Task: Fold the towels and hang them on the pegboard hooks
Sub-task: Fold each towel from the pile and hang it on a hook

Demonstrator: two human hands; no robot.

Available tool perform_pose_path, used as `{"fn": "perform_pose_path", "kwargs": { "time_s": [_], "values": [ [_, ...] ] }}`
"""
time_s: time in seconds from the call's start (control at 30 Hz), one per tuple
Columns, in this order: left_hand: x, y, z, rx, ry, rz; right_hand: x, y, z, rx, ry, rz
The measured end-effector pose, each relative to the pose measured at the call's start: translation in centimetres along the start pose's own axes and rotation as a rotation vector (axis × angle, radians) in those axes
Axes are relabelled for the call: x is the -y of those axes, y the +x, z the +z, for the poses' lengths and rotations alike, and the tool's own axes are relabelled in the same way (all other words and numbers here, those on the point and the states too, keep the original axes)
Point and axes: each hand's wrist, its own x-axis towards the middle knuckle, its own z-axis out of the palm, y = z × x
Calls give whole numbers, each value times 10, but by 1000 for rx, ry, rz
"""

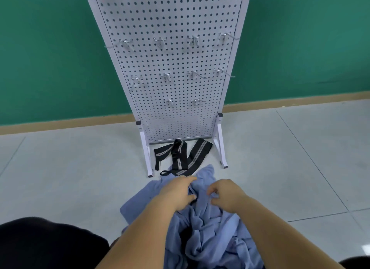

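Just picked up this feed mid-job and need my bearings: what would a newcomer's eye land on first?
A tall white pegboard stands dead centre against the green wall, and the hooks in view are bare. In front of it, the left hand and the right hand pinch folds of a crumpled blue towel on the tiled floor. A black, grey-striped strap lies between the towel and the pegboard's feet.

Green wall meets pale tiled floor along tan skirting
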Motion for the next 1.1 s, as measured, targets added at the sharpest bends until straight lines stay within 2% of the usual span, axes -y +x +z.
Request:
{"fn": "perform_pose_path", "kwargs": {
  "time_s": [0.1, 0.17, 0.3, 0.43, 0.6, 0.8, 0.93, 1.1],
  "values": [
    [-6, 5, -1, -68, -178, 22, 11, -6, -20, -165, 292, -18],
    [-9, 7, -4, -93, -274, 42, 16, -12, -32, -206, 436, -22],
    [-23, 1, -25, -225, -377, 86, 17, -22, -56, -261, 533, -24],
    [-39, -7, -61, -320, -542, 113, 25, -35, -91, -294, 526, -110],
    [-61, -26, -121, -326, -658, 156, 48, -46, -146, -344, 493, -225],
    [-87, -61, -207, -261, -517, 293, 87, -85, -231, -260, 303, -329],
    [-101, -81, -249, -294, -488, 406, 112, -109, -275, -320, 231, -427],
    [-95, -77, -239, -446, -441, 441, 116, -102, -258, -407, 219, -519]
  ]
}}
